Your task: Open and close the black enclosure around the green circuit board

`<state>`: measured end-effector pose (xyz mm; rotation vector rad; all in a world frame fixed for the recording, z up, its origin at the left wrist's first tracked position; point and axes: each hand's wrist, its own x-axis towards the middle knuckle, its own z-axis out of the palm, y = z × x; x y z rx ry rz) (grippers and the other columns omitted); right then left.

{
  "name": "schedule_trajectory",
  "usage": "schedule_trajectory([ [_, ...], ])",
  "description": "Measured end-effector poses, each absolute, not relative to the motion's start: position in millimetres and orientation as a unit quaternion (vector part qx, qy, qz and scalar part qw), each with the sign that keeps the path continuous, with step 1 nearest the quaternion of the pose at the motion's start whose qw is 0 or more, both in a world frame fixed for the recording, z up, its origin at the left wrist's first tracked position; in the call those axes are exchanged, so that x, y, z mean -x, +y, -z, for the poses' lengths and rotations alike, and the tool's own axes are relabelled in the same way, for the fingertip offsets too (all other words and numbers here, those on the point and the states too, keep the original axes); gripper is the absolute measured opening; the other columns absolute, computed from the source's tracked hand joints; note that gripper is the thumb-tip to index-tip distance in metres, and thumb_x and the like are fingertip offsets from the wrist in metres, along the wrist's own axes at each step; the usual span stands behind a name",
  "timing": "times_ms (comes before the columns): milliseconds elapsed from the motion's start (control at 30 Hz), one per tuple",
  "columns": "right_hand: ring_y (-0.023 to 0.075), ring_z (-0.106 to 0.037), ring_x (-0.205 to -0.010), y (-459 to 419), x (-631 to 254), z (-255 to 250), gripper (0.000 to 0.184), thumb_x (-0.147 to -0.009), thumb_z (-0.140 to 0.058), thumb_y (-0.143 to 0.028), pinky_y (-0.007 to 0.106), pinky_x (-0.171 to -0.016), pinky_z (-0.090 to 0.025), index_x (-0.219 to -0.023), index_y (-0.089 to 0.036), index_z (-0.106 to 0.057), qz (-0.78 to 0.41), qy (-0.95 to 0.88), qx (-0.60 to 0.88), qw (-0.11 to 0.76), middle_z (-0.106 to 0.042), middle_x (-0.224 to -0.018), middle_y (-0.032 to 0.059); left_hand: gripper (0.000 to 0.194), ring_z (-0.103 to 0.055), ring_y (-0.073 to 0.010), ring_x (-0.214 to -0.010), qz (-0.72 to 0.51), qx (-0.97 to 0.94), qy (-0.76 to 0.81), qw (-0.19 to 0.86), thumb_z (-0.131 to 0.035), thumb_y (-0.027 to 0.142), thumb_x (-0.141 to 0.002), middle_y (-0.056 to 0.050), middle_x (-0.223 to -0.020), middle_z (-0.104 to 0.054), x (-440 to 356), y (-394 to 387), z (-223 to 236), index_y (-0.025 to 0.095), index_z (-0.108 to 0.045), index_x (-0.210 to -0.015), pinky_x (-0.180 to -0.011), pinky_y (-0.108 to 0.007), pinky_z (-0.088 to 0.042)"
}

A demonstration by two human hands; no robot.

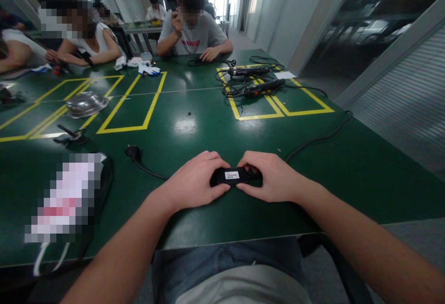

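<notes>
A small black power adapter (232, 175) with a white printed label lies flat on the green table, between my two hands. My left hand (198, 181) pinches its left end between thumb and fingers. At the other end, my right hand (273, 176) grips it the same way. From under my left wrist a black cord runs out to a mains plug (132, 153), which rests on the table. A dark cable (320, 138) extends from behind my right hand to the table's right edge. Part of the adapter's ends is hidden by my fingers.
Black corded hand tools (262, 87) lie tangled inside yellow tape outlines at the far right. A shiny metal bowl (86, 104) and a dark bracket-like part (71, 136) sit left. Nearer stands a blurred-out box-like item (66, 197). Across the table, a person (194, 30) works near white gloves (149, 69).
</notes>
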<state>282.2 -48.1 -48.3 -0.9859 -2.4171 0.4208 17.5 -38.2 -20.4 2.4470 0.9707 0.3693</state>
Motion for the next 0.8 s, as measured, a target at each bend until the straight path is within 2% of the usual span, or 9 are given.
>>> schedule_trajectory([
  [667,0.0195,-0.065,-0.074,-48.2,-281.9,44.2,0.021,-0.089,-0.079,-0.031,0.031,-0.067,-0.047,-0.102,-0.023,-0.064,-0.166,-0.885,0.365,0.237,-0.071,-0.090,0.0029,0.023,-0.070,-0.0292,-0.112,-0.139,-0.892,0.355,0.241,-0.078,0.026,-0.094,-0.009,-0.114,-0.074,-18.1,-39.9,19.8,0.020,-0.075,-0.116,-0.100,-0.045,-0.058],
  [733,0.0194,-0.064,-0.073,-48.7,-282.3,43.5,0.026,-0.090,-0.079,-0.033,0.031,-0.066,-0.046,-0.108,-0.023,-0.063,-0.171,-0.882,0.371,0.235,-0.070,-0.091,0.0027,0.025,-0.070,-0.0290,-0.112,-0.154,-0.890,0.351,0.248,-0.078,0.026,-0.093,-0.009,-0.115,-0.075,-17.7,-39.6,19.6,0.020,-0.075,-0.117,-0.101,-0.045,-0.058],
  [800,0.0190,-0.063,-0.070,-49.1,-283.0,43.6,0.041,-0.089,-0.081,-0.036,0.031,-0.066,-0.046,-0.121,-0.024,-0.059,-0.181,-0.870,0.388,0.244,-0.070,-0.091,0.0016,0.027,-0.070,-0.0282,-0.111,-0.177,-0.882,0.355,0.254,-0.078,0.027,-0.093,-0.009,-0.117,-0.075,-17.0,-38.4,19.0,0.021,-0.074,-0.120,-0.102,-0.045,-0.059],
])
